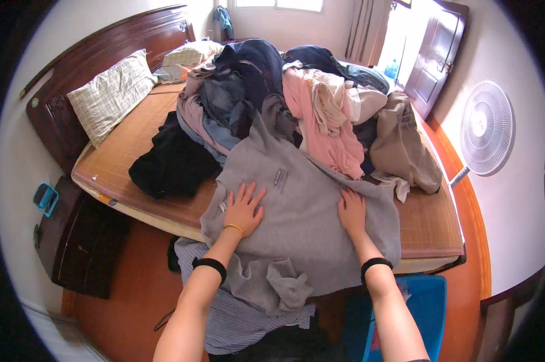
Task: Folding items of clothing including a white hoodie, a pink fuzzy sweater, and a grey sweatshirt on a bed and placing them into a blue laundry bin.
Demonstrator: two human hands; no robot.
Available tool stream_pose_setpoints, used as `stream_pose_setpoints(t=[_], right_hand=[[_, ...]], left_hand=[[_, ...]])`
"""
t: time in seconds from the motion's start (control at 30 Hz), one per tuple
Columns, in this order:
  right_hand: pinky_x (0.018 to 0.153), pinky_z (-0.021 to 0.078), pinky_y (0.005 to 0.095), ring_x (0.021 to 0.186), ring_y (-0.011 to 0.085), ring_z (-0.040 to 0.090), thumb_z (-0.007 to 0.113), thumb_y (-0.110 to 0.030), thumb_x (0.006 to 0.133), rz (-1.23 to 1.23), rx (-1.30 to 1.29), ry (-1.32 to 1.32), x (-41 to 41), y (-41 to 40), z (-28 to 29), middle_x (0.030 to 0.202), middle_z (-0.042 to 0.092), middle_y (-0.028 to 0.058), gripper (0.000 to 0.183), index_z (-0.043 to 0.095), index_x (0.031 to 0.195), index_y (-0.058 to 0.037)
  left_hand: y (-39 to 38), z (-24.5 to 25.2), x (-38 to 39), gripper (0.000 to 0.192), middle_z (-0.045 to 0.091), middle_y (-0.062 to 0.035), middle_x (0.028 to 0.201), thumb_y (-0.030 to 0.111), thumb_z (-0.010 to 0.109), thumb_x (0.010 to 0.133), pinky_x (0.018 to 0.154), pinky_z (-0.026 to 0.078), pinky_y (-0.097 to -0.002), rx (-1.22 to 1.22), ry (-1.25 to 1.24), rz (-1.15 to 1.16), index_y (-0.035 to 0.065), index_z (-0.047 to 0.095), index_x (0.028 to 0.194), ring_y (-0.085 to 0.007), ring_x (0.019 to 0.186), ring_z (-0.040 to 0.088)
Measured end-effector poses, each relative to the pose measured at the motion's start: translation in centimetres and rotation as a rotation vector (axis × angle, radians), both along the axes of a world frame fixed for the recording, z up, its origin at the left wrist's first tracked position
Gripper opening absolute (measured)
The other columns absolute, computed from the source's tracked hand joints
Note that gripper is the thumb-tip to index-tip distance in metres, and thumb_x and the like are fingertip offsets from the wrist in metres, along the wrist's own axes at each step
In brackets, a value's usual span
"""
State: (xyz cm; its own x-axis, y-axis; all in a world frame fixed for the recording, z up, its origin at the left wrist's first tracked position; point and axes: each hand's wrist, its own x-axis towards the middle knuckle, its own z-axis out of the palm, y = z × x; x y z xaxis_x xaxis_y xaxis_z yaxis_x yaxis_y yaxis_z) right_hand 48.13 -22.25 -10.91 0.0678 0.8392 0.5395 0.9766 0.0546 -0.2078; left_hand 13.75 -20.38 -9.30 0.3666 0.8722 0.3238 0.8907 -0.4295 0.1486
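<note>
A grey sweatshirt point(295, 217) with a small dark print lies spread over the near edge of the bed, and part of it hangs down in front. My left hand point(244, 209) rests on its left side, fingers apart and palm down. On the right side of the cloth lies my right hand point(352, 211), its fingertips by the garment's upper edge; whether it pinches the cloth I cannot tell. Beyond the sweatshirt is a heap of clothes, with a pink garment point(327, 131), a black garment point(173, 158) and brown trousers point(401, 140).
A mat point(132, 135) covers the bed, with a checked pillow point(114, 95) by the wooden headboard point(114, 40). A blue plastic bin point(431, 307) stands at the lower right. To the right is a white fan point(486, 129); at left, a dark nightstand point(82, 240).
</note>
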Motion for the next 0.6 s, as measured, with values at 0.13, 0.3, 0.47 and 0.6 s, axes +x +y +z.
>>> stream_pose_setpoints(t=[0.13, 0.3, 0.47, 0.6], right_hand=[[0.103, 0.0319, 0.0502, 0.120, 0.0296, 0.047, 0.049, -0.019, 0.086, 0.016, -0.005, 0.041, -0.22, 0.07, 0.16, 0.126, 0.055, 0.0134, 0.036, 0.059, 0.118, -0.0055], [0.104, 0.0312, 0.0522, 0.120, 0.0296, 0.047, 0.049, -0.020, 0.087, 0.015, -0.016, 0.071, 0.04, 0.16, 0.10, 0.123, 0.057, 0.0128, 0.036, 0.059, 0.119, -0.0067], [0.103, 0.0328, 0.0502, 0.118, 0.0305, 0.049, 0.049, -0.019, 0.087, 0.015, 0.017, 0.043, 0.12, 0.15, -0.05, 0.121, 0.057, 0.0140, 0.034, 0.059, 0.117, -0.0053], [0.101, 0.0344, 0.0457, 0.118, 0.0311, 0.049, 0.050, -0.016, 0.086, 0.012, 0.018, 0.046, 0.06, 0.04, 0.09, 0.124, 0.056, 0.0152, 0.032, 0.060, 0.114, -0.0040]], left_hand=[[-0.06, 0.15, -0.18, 0.052, 0.029, -0.0055, 0.151, 0.032, 0.047, 0.090, 0.111, 0.020, -0.0521, 0.004, -0.021, -0.002, 0.0277, 0.039, 0.141, -0.0283, 0.140, 0.023], [0.14, 0.02, -0.08, 0.052, 0.030, -0.0055, 0.150, 0.029, 0.048, 0.088, 0.111, 0.021, -0.0518, 0.017, -0.025, -0.001, 0.0272, 0.040, 0.140, -0.0282, 0.139, 0.025], [0.21, -0.26, -0.10, 0.052, 0.031, -0.0056, 0.150, 0.028, 0.049, 0.087, 0.111, 0.022, -0.0514, 0.034, -0.032, -0.003, 0.0267, 0.042, 0.139, -0.0282, 0.139, 0.026], [0.17, -0.25, -0.10, 0.051, 0.034, -0.0060, 0.148, 0.027, 0.048, 0.087, 0.110, 0.022, -0.0518, 0.035, -0.051, -0.004, 0.0263, 0.043, 0.138, -0.0282, 0.138, 0.028]])
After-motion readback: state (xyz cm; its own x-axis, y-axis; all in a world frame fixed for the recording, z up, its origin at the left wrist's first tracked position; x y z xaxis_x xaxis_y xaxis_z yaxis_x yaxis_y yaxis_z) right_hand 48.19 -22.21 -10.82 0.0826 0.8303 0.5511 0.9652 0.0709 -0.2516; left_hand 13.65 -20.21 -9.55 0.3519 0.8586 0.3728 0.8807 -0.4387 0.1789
